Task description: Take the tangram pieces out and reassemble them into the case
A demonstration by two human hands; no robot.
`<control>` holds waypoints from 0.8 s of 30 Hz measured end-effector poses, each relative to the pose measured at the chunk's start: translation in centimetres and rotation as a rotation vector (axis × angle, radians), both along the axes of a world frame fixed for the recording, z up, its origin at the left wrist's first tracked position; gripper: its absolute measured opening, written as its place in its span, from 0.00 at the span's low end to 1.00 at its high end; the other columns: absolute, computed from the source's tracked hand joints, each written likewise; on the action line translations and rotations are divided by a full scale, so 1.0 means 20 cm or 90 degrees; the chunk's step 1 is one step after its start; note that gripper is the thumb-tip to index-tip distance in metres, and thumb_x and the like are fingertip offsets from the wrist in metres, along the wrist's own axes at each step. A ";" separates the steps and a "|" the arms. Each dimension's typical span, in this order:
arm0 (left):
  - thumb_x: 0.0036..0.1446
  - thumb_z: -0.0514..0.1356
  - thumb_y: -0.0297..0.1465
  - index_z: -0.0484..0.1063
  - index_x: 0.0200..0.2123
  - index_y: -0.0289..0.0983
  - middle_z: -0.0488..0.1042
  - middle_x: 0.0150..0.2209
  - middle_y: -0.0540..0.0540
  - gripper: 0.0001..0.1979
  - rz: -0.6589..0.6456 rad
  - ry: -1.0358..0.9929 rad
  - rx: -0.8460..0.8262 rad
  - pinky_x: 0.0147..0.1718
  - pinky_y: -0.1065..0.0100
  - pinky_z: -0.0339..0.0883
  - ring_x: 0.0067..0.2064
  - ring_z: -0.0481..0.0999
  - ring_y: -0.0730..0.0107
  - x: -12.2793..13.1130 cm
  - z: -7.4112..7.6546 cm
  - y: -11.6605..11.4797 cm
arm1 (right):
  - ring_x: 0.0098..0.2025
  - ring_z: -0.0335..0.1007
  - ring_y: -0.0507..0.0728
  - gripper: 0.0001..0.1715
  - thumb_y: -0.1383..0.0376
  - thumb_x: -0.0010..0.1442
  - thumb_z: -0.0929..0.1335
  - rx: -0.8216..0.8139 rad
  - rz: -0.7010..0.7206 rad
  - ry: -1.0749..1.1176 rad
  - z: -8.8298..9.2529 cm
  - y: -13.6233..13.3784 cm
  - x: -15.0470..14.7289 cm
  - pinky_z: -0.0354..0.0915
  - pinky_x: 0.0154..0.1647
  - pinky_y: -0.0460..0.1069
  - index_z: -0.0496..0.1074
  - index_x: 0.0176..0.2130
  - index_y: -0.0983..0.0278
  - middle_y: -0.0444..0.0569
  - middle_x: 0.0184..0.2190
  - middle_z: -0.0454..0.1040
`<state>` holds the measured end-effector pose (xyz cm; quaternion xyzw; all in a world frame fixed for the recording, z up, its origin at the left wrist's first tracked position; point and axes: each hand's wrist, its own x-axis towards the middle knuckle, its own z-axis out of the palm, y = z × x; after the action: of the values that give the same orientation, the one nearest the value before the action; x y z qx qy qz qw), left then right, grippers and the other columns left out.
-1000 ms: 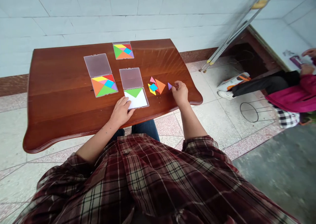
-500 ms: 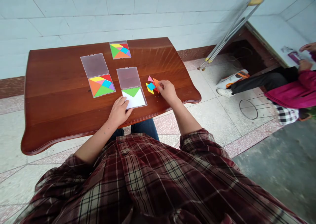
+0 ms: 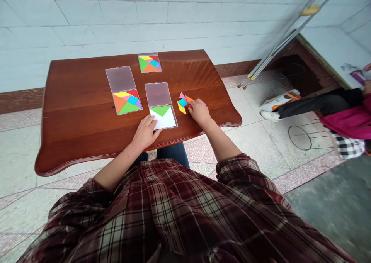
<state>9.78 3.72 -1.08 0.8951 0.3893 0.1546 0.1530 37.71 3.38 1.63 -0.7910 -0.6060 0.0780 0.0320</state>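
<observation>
An open clear case lies near the front edge of the brown wooden table, with one green triangle in its white tray. My left hand rests on the case's front left corner, fingers flat. Just right of the case sits a loose cluster of coloured pieces: pink, blue, yellow, orange. My right hand lies over the cluster's right side with fingers curled on the orange piece; a purple piece shows beyond the fingers.
A second open case with a full coloured puzzle lies to the left. A closed one sits at the table's far edge. A seated person in pink is on the right, beside a wire stand and leaning metal poles.
My right hand moved left from the purple triangle to the cluster and now covers the orange piece. The left hand stayed on the case.
</observation>
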 end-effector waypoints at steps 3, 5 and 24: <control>0.62 0.55 0.37 0.71 0.52 0.30 0.67 0.61 0.31 0.21 -0.003 -0.008 0.001 0.66 0.45 0.57 0.66 0.62 0.45 0.00 0.00 0.00 | 0.45 0.70 0.62 0.19 0.63 0.63 0.65 0.012 0.011 0.004 0.00 0.02 0.01 0.67 0.43 0.54 0.72 0.52 0.65 0.59 0.50 0.69; 0.62 0.55 0.38 0.71 0.52 0.31 0.67 0.61 0.32 0.20 -0.004 -0.008 0.005 0.65 0.45 0.57 0.65 0.62 0.45 0.00 0.00 0.00 | 0.44 0.70 0.61 0.21 0.61 0.62 0.67 0.010 0.027 0.012 -0.01 0.05 0.02 0.67 0.44 0.54 0.71 0.54 0.63 0.58 0.51 0.69; 0.63 0.55 0.38 0.70 0.53 0.30 0.67 0.61 0.32 0.21 -0.007 0.002 0.003 0.66 0.47 0.56 0.65 0.62 0.46 0.00 0.00 0.00 | 0.48 0.71 0.63 0.26 0.59 0.63 0.67 -0.023 0.040 0.021 0.02 0.14 0.03 0.67 0.47 0.55 0.68 0.59 0.66 0.60 0.57 0.67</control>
<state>9.72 3.67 -1.09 0.8978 0.3842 0.1534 0.1512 38.27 6.25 2.05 -0.7705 -0.6287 0.1026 0.0251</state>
